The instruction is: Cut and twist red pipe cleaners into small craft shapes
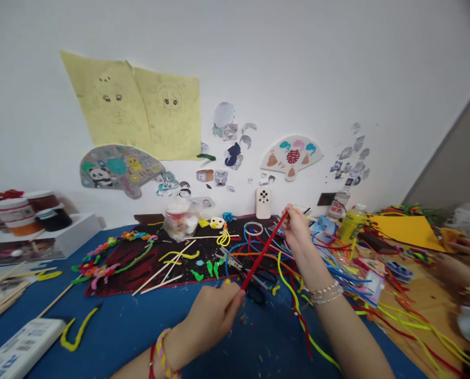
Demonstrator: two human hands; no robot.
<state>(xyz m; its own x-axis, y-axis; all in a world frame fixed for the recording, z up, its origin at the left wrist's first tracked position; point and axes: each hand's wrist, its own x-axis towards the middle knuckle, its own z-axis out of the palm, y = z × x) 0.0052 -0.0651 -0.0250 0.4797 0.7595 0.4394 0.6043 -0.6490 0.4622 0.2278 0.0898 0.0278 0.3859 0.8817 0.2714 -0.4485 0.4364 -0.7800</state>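
A red pipe cleaner [263, 253] stretches slantwise between my two hands above the table. My left hand [215, 310] pinches its lower end, with a small yellow bit showing by the fingers. Higher up and farther off, my right hand [296, 223] has its fingers closed on the other end. Behind the red strand lie scissors [254, 292], partly hidden by it and by my left hand. Several small green twisted pieces [210, 268] and pale wooden sticks [167, 271] rest on the dark red mat [120, 273]. A garland of colourful pipe-cleaner flowers [100, 266] lies to the left.
Loose pipe cleaners [338, 263] spread over the right side, near a yellow bottle [352, 223]. Another person's hands [452, 268] are at the far right, by an orange sheet [404, 231]. Paint jars [17, 216] stand on a white box at left. A white wall closes the back.
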